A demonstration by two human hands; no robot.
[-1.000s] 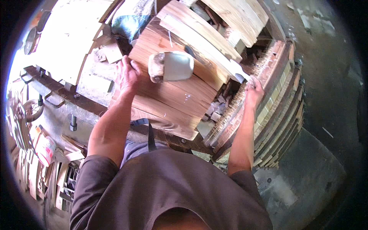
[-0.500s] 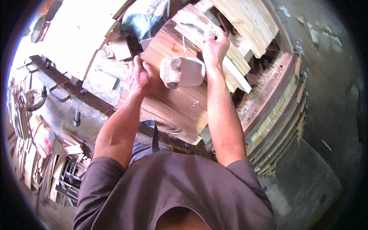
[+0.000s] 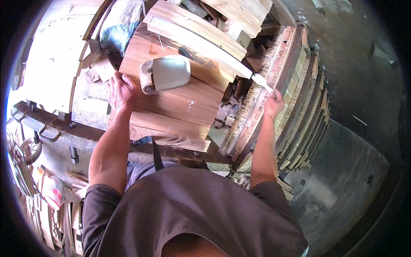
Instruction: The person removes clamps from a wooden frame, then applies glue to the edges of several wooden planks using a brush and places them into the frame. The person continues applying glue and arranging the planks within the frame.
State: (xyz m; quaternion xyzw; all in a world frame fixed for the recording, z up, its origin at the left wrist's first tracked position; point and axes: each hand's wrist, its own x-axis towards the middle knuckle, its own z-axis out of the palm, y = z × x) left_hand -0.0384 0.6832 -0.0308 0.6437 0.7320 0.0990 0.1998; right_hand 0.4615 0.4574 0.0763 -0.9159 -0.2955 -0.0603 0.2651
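My right hand [image 3: 274, 104] is closed around a slim brush [image 3: 262, 82] coated in white. The brush's dark tip is at the right end of a long board whose edge [image 3: 201, 39] is covered in white, wet-looking glue. My left hand [image 3: 122, 91] lies with fingers spread at the left end of brown wooden boards [image 3: 171, 103] set side by side. On these boards stands an open tub of white glue [image 3: 172, 73], its left side crusted brown. A few white drops dot the wood near it.
More planks [image 3: 239, 13] lie at the far side. To the right runs a bench edge with stacked wooden strips [image 3: 295, 103]. Small offcuts [image 3: 227, 113] fill the gap beside the boards. A metal rail with bolts [image 3: 51, 124] is at left, above a pink-and-white container [image 3: 52, 192].
My right hand has moved right and nearer to me, drawing the brush to the board's right end. The view has shifted; my left hand stays at the boards' left end.
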